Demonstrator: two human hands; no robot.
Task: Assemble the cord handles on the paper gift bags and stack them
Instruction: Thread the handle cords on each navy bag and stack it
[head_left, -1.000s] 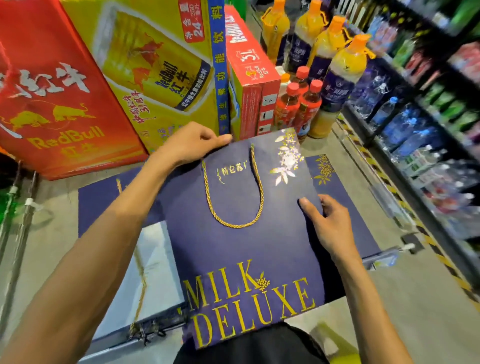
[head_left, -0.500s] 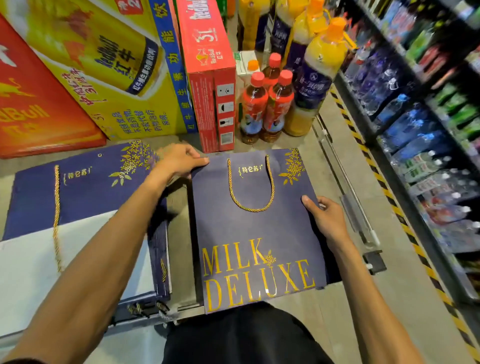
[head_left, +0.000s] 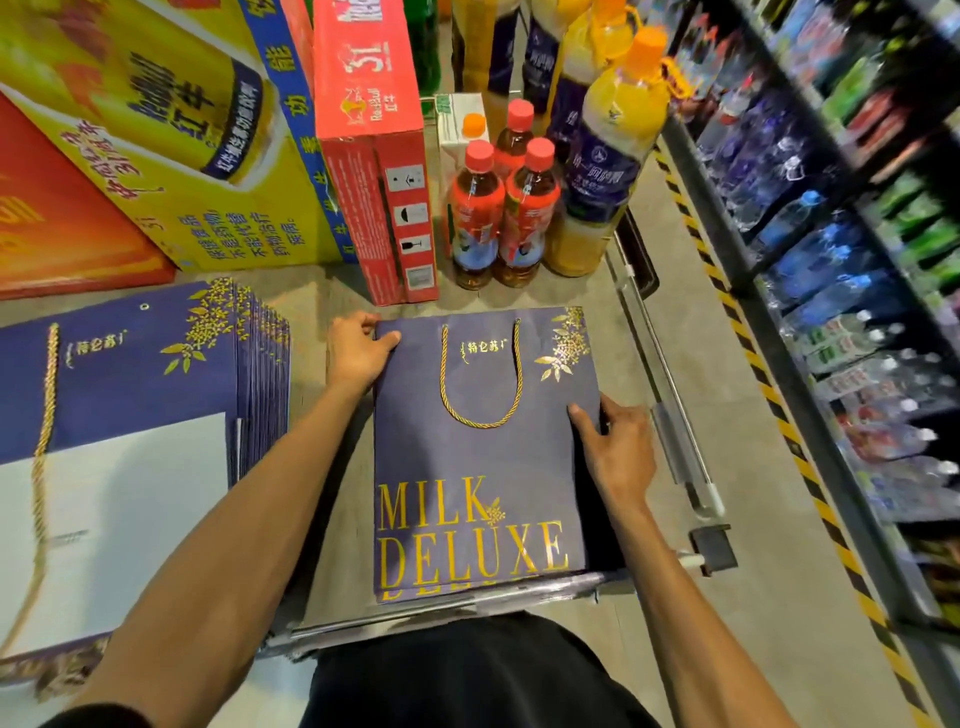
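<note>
The navy gift bag (head_left: 483, 467) printed "MILK DELUXE" is seen flat in the centre of the frame, and its gold cord handle (head_left: 480, 423) is already threaded through both holes at the top and lies as a loop on the face. The bag is laid on a stack of like bags (head_left: 483, 593), of which only a lower edge with the same gold letters is shown. The upper left corner of the bag is gripped by the left hand (head_left: 358, 353), thumb on the face. The right edge is pinched by the right hand (head_left: 621, 452), thumb on top and fingers at the side. The bag is judged to be in the stacking step, being squared on the others.

More work appears to be left. At the left of the frame a fanned pile of bags (head_left: 130, 374) is seen, with an empty eyelet (head_left: 145, 306), a loose gold cord (head_left: 47, 395) and a white sheet (head_left: 119, 519) on it.

The bags appear to lie low on a grey concrete floor (head_left: 311, 299) of a shop aisle. Red Bull cartons (head_left: 182, 130) are stood at the upper left, red-capped bottles (head_left: 504, 218) and a large orange juice bottle (head_left: 608, 156) at the upper centre. Shelves of bottled drinks (head_left: 831, 260) are seen at the right, behind a yellow-black hazard tape (head_left: 763, 387).
</note>
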